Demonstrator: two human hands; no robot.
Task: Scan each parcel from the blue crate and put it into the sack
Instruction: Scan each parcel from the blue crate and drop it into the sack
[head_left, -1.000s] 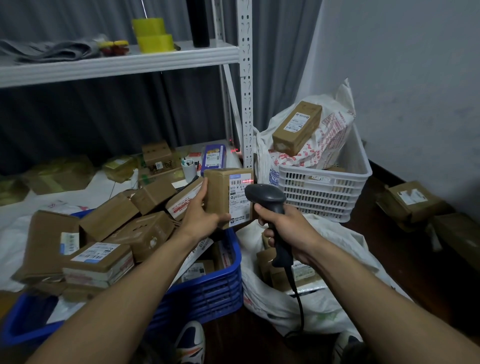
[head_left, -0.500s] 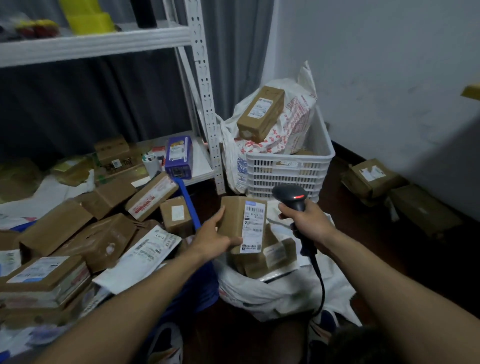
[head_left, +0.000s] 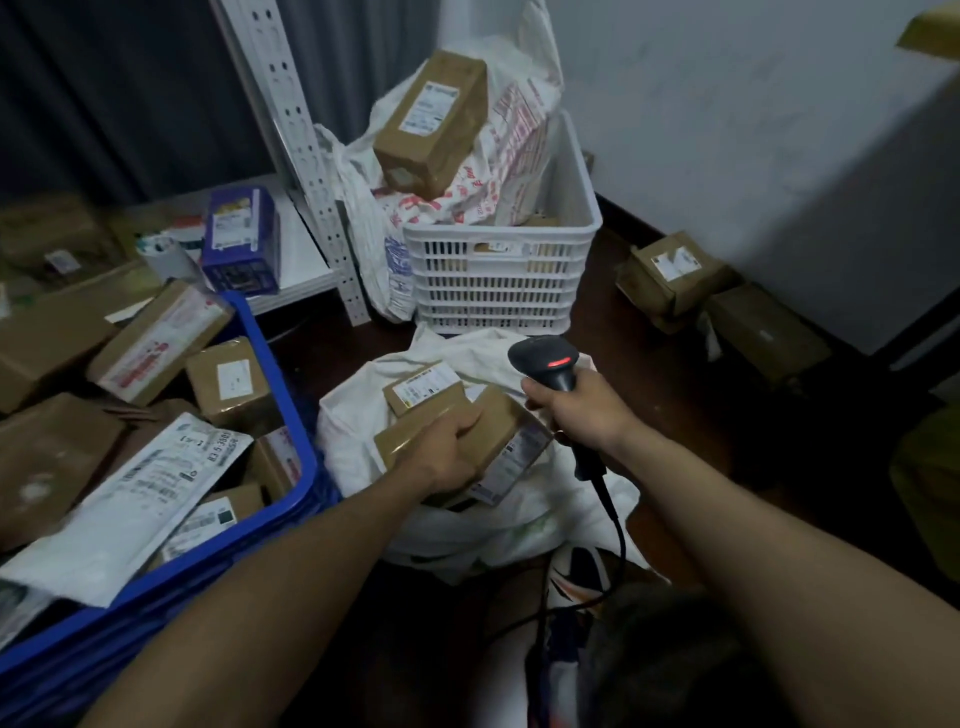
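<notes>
My left hand (head_left: 448, 451) grips a brown cardboard parcel (head_left: 493, 439) with a white label, held low inside the mouth of the white sack (head_left: 363, 410) on the floor. Another labelled parcel (head_left: 422, 391) lies in the sack just behind it. My right hand (head_left: 576, 408) holds a black barcode scanner (head_left: 545, 359) upright over the sack's right side, its red light on and its cable hanging down. The blue crate (head_left: 291, 415) stands at the left, filled with several brown parcels and a white mailer (head_left: 130, 493).
A white plastic basket (head_left: 498, 270) with a printed bag and a brown box (head_left: 434, 122) stands behind the sack. A white shelf post (head_left: 296, 150) rises behind the crate, with a purple box (head_left: 240, 241) on its low shelf. Brown parcels (head_left: 670, 270) lie by the right wall.
My left hand has carried the parcel from in front of the scanner down into the sack. My view has swung right and down, and the scanner hand has stayed over the sack.
</notes>
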